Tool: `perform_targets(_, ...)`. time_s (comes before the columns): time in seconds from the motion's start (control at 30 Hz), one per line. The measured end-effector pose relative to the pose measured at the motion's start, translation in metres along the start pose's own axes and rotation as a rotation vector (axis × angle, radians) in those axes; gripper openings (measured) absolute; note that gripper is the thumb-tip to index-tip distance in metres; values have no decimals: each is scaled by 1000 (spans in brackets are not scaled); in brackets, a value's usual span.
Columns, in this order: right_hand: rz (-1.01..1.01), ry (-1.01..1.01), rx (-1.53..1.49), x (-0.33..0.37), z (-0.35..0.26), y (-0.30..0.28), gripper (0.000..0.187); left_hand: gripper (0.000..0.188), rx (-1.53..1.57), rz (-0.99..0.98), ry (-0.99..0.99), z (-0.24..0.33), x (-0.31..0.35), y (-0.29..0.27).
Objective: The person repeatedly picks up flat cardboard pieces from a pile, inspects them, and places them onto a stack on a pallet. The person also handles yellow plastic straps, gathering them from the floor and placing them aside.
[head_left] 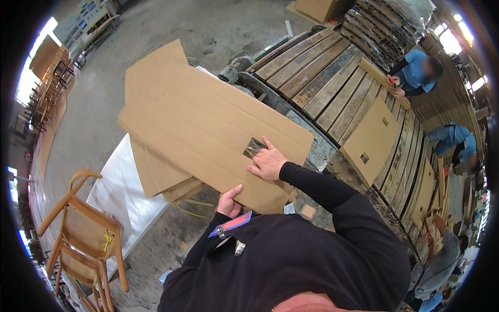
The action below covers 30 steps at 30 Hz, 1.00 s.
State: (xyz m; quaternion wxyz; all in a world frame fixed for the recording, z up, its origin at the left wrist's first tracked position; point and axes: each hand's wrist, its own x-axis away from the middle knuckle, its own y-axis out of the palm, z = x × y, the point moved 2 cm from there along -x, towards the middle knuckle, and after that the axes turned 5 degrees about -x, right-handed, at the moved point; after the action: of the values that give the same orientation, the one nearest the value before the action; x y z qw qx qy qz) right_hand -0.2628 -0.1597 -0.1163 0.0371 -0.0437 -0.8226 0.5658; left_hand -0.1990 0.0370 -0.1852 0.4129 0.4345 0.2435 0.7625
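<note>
A long brown cardboard sheet (202,122) lies slanted in front of me, with faint crease lines and a small rectangular cut-out (251,148) towards its right end. My left hand (229,202) grips its near edge, thumb on top and the other fingers hidden below. At the cut-out rests my right hand (268,163), index finger and thumb spread apart on the board; its middle fingers lie over the opening, their tips hard to make out. More cardboard sheets (150,169) show beneath, turned at other angles.
Wooden chairs (91,223) stand at the left beside a white wrapped slab (122,179). To the right runs a slatted wooden platform (332,78) carrying another cardboard sheet with cut-outs (371,140). Several people in blue work beyond it, one person (416,75) holding a small orange-red object.
</note>
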Motion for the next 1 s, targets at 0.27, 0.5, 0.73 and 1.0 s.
perform_targets(0.27,129,300,33,-24,-4,-5,55,47,118,-40,-83,-20,-8,20)
perform_targets(0.5,171,78,37,74,59,-43,39,50,217,-27,226,52,9,-3)
perform_targets(0.73,91,54,125,187,72,-28,39,47,16,218,31,27,16,-17)
perform_targets(1.0,-435,547,317,184,69,-62,43,48,-12,161,-39,-41,23,11)
